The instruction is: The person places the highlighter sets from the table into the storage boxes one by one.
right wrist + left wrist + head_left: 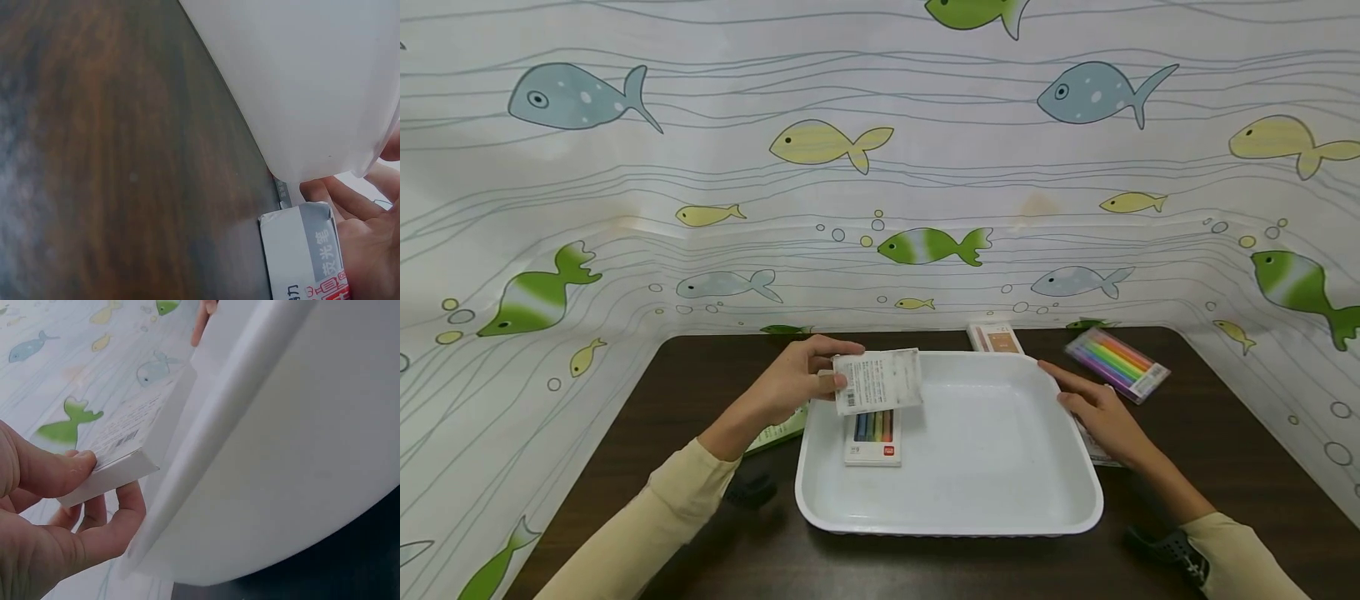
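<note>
My left hand (793, 379) pinches a small white box (880, 382) with printed text and a barcode, thumb on the printed face and fingers beneath. The box is above the left part of a white plastic tray (985, 500). Below it, a pen box (872, 452) with a picture of coloured pens lies in the tray, its upper part hidden. At the tray's right rim is my right hand (1101, 421), holding the edge with the thumb above and the fingers at the outer side. A highlighter box (300, 250) stands beside that hand, outside the tray.
Behind the tray's back rim lies another white box (996, 337), partly hidden. A clear pack of rainbow-coloured pens (1117, 364) is at the back right. On the left, a green package (778, 432) shows partly under my left arm. A fish-patterned sheet (925, 192) hangs behind the dark table (700, 375).
</note>
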The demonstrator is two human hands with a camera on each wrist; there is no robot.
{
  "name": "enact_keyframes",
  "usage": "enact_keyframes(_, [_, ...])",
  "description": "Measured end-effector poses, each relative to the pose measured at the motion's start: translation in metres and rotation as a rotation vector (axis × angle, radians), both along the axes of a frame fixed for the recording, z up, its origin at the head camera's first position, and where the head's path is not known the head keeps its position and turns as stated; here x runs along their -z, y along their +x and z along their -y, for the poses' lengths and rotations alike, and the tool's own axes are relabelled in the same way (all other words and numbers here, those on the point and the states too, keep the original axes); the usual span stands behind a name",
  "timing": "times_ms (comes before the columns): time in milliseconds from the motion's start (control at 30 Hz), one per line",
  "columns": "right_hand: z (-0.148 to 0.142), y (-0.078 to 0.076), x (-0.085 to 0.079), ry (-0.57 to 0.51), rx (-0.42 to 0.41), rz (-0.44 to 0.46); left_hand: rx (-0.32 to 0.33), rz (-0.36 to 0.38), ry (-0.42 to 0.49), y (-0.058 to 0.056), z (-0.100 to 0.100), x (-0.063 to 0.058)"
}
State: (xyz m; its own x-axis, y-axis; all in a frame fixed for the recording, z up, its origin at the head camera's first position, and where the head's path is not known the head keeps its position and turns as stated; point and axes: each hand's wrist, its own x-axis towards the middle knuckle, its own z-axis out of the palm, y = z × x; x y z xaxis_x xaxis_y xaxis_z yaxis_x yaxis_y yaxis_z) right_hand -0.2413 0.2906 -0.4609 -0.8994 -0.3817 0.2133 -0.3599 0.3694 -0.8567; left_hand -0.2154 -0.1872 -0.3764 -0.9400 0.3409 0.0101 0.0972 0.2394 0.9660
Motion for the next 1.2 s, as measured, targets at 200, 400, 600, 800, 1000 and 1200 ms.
enact_keyframes(200, [0.0,0.0,-0.001,0.005,0.01,0.004,0.045,-0.03,-0.051,0.012,-0.006,-0.003])
enact_keyframes(400, [0.003,0.003,-0.003,0.018,0.018,0.009,0.144,-0.028,-0.054,0.023,-0.01,-0.004])
enact_keyframes(600, [0.003,0.002,-0.003,0.017,0.016,0.006,0.193,-0.011,-0.051,0.031,-0.018,-0.002])
enact_keyframes(800, [0.001,0.004,-0.004,0.013,0.01,0.014,0.235,0.051,0.012,0.042,-0.026,0.001])
enact_keyframes(1000, [0.0,0.004,-0.002,0.022,0.016,0.015,0.241,0.104,0.007,0.056,-0.026,-0.003])
enact_keyframes(1200, [0.002,0.002,-0.002,0.012,0.004,0.005,0.235,0.105,-0.03,0.066,-0.025,-0.006])
